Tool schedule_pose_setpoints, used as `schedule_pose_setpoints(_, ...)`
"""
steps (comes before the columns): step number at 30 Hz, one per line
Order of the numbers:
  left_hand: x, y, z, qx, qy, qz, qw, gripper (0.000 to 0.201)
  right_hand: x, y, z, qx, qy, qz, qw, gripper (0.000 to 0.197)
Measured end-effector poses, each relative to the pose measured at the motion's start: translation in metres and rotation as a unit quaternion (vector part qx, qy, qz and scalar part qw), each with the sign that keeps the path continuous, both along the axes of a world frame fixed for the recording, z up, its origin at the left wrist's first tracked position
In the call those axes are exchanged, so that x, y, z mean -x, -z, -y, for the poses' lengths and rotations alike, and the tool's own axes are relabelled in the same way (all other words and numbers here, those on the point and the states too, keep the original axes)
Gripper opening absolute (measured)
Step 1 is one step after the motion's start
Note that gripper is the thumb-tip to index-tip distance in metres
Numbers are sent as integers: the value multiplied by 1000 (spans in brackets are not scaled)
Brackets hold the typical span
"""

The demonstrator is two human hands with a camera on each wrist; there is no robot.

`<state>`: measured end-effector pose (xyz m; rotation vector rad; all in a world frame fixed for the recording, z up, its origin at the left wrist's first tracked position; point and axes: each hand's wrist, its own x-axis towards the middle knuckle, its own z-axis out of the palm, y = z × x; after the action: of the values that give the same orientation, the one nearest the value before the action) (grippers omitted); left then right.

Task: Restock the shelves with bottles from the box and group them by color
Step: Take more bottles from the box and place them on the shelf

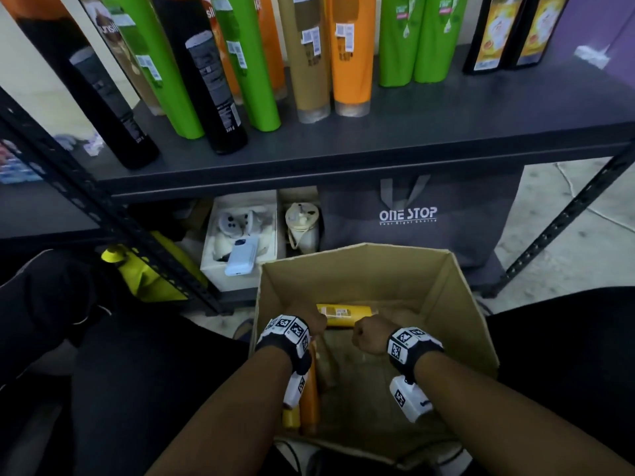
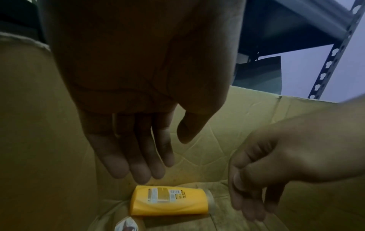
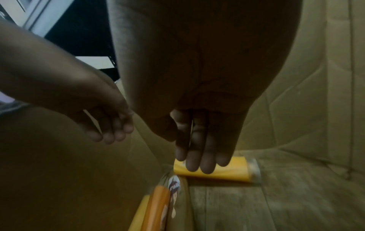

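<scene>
Bottle (image 2: 169,200) below fingers (image 2: 138,168), untouched

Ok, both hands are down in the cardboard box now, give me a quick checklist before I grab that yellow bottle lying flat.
1. Yellow plastic bottle lying flat, unobstructed on the floor of the brown cardboard box: ok.
2. Left hand free, fingers straight above the bottle: ok.
3. Right hand free, holding nothing: ok.
4. Either hand gripping the bottle: not ok, not yet.
5. Free space on the dark metal shelf: ok.
6. Yellow group already on the shelf: cannot tell.
</scene>
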<state>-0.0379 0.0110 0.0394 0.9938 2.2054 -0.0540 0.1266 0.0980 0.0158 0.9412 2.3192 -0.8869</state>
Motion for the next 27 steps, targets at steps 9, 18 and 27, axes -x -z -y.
schedule_pose_setpoints(9, 4, 43, 18, -19, -67, 108, 992, 18, 6, 51, 20, 60, -36, 33, 997, 35)
schedule_pose_setpoints(18, -2, 95, 36, 70, -158, 90, 981, 41, 31, 99, 44, 124, -31, 33, 991, 33)
schedule_pose_setpoints(27, 9, 123, 56, 156, -202, 111, 960, 27, 59, 136, 56, 128, 44, -30, 990, 44)
